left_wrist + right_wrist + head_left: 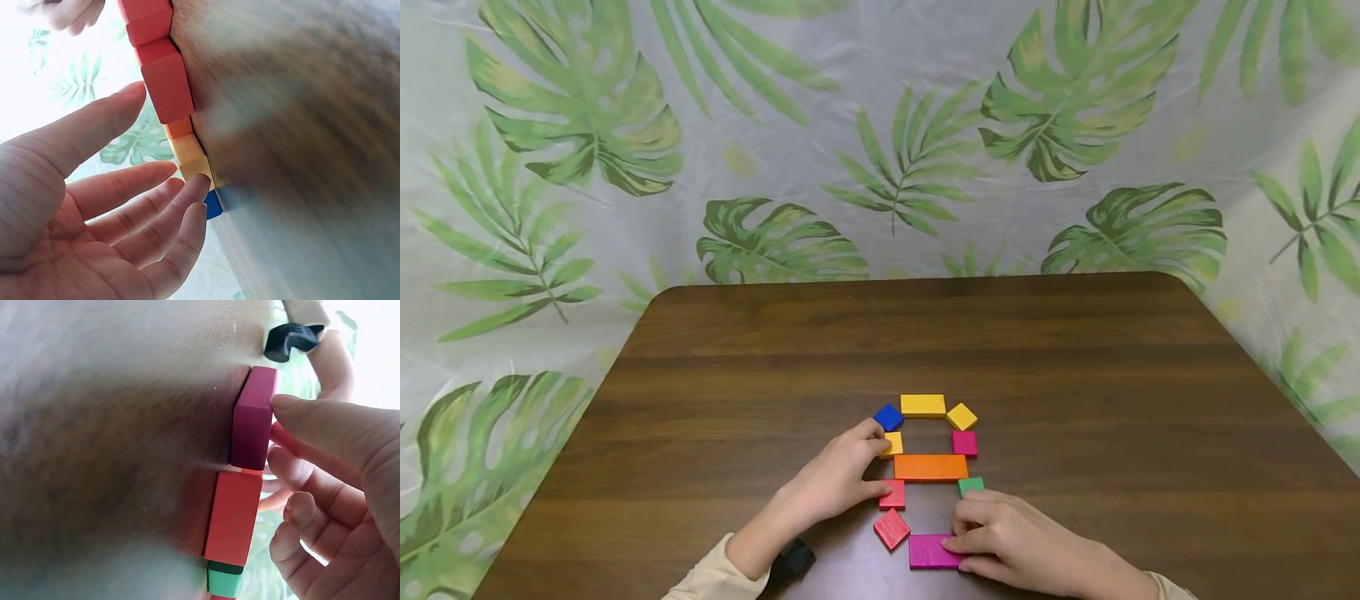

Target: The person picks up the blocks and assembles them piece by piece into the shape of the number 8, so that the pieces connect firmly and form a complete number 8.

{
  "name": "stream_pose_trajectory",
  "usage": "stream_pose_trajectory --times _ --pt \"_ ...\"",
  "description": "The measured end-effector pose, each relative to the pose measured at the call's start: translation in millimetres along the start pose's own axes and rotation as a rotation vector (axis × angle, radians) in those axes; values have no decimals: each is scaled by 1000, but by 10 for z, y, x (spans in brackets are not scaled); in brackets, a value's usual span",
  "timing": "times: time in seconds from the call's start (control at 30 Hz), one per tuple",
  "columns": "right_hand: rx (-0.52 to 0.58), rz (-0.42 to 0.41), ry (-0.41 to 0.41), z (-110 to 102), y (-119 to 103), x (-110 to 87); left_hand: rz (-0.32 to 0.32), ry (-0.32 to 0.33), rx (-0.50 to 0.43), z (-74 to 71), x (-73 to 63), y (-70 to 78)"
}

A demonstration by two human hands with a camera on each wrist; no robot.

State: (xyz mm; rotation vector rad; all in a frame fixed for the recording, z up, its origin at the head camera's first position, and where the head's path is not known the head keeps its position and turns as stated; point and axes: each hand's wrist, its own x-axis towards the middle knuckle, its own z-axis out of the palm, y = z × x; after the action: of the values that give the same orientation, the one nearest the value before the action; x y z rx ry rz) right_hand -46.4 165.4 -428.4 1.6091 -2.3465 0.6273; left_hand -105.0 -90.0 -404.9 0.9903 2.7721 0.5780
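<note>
Flat coloured blocks form a figure-eight outline on the table. My left hand (pixel 842 475) lies along its left side, fingers relaxed and spread. Its thumb touches the upper red block (pixel 892 496), and its forefinger reaches the small yellow block (pixel 892 444) below the blue block (pixel 889 417). At the lower right, my right hand (pixel 1011 533) has its fingertips on the magenta rectangular block (pixel 928 552), fingers loosely bent. A green block (pixel 972 485) shows just above that hand. Beside the magenta block, a red-orange block (pixel 234 515) appears in the right wrist view, hidden in the head view.
An orange bar (pixel 931 468) crosses the middle of the outline. A yellow bar (pixel 922 406), a tilted yellow block (pixel 962 416) and a pink block (pixel 965 443) stand farther up. A tilted red block (pixel 892 530) lies lower left. A black device (pixel 792 563) shows by the left wrist.
</note>
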Motion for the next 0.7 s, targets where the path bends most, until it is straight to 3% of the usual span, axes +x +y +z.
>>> stream_pose_trajectory --times 0.17,0.33,0.5,0.7 --pt "15 7 0 12 -24 4 1 -4 -3 11 -24 6" --pt "117 90 -28 -90 -9 5 5 2 7 20 -24 2" --pt "243 158 104 -325 157 -6 -3 1 0 29 -32 -1" --pt "163 314 179 -493 430 -55 -9 3 6 40 -58 -3"
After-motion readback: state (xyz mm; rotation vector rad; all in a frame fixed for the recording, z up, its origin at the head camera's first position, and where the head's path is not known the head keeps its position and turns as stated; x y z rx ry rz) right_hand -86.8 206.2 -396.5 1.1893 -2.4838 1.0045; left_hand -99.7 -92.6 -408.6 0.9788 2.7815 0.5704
